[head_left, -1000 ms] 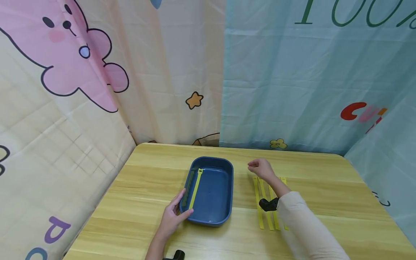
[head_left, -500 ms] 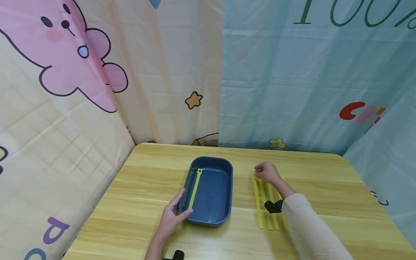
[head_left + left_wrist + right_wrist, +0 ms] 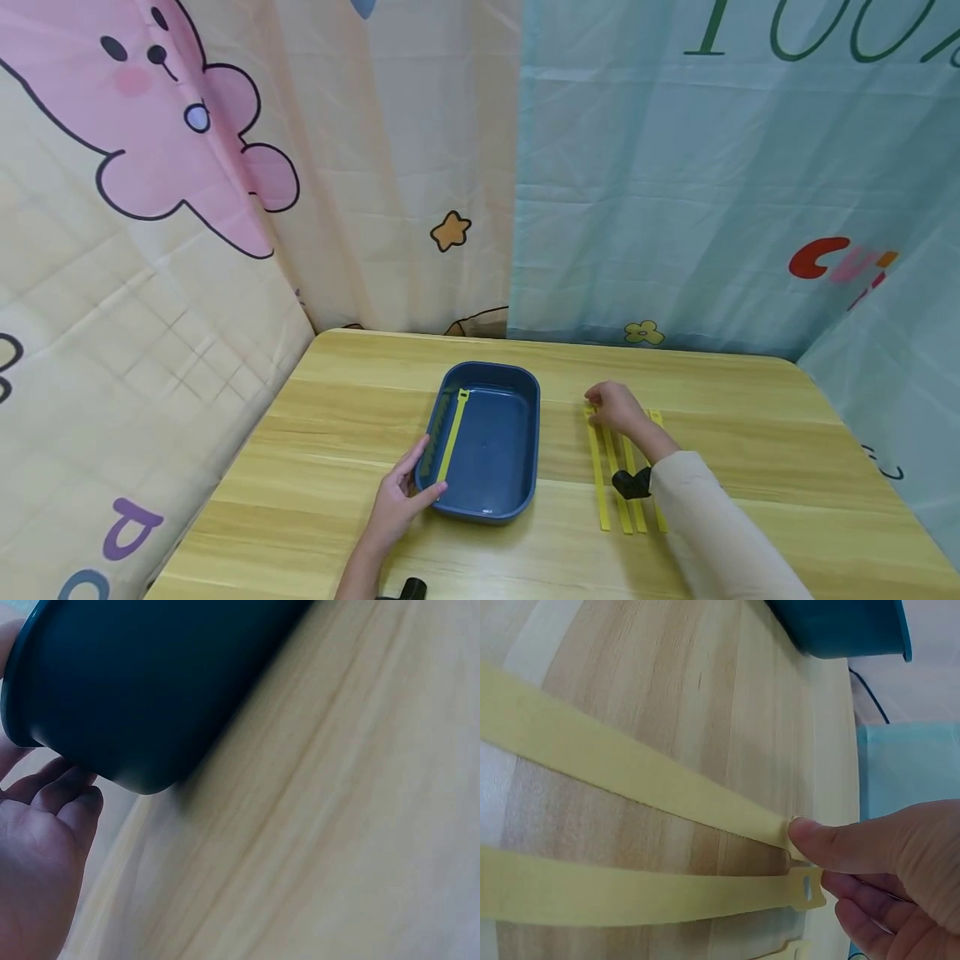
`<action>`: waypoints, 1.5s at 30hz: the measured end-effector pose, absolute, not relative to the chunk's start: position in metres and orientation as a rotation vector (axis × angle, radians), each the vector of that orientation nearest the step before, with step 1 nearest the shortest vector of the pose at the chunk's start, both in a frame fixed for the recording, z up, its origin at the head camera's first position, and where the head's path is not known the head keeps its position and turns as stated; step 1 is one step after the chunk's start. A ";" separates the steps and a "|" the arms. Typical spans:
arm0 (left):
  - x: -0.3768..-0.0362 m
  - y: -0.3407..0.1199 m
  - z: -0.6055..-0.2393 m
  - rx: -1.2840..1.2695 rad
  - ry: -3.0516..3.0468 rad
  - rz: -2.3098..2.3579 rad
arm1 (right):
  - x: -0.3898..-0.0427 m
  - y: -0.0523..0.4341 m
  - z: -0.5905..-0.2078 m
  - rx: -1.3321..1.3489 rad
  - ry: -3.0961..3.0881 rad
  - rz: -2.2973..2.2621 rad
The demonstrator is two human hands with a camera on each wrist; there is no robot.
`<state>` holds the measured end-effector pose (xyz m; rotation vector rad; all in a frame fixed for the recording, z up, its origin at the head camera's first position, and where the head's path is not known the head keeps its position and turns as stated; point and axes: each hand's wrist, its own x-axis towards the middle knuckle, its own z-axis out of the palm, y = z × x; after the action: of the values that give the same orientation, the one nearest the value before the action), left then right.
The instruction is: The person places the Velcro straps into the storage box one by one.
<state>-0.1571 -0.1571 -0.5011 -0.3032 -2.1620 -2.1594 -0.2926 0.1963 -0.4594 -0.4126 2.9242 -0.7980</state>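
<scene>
My left hand (image 3: 395, 504) grips the near left corner of a blue plastic tray (image 3: 497, 454), thumb over the rim and fingers against the outer wall. One yellow cable tie (image 3: 453, 437), flat with a slotted head, lies lengthwise along the tray's left side. To the right, my right hand (image 3: 618, 408) pinches the far, head end of the leftmost yellow cable tie (image 3: 630, 765) on the table. In the right wrist view the thumb (image 3: 817, 836) presses on that end, the fingertips tucked beneath. A second cable tie (image 3: 652, 892) runs beside it, its slotted head close to the fingers.
Several yellow cable ties (image 3: 617, 492) lie side by side on the wooden table (image 3: 360, 400), partly under the right forearm. Printed curtains (image 3: 405, 167) hang behind and at both sides of the table. A black wrist mount (image 3: 632, 483) sits at the right wrist.
My right hand has moved right and down from beyond the row of cable ties onto the leftmost one's head end. The left hand and tray have stayed in place.
</scene>
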 end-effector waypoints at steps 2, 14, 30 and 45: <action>-0.157 -0.157 -0.502 -0.297 -2.176 -2.148 | -0.292 0.195 -0.459 -0.431 2.923 -0.770; -0.157 -0.156 -0.500 -0.292 -2.182 -2.137 | -0.294 0.194 -0.459 -0.416 2.906 -0.744; -0.159 -0.157 -0.505 -0.355 -2.178 -2.094 | -0.298 0.193 -0.451 -0.467 2.887 -0.586; -0.157 -0.156 -0.502 -0.255 -2.175 -2.173 | -0.302 0.190 -0.457 -0.455 2.894 -0.583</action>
<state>-0.1569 -0.1565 -0.5018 -0.2549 -2.1750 -2.1726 -0.3020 0.1901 -0.4567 -0.4554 2.8943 -0.5826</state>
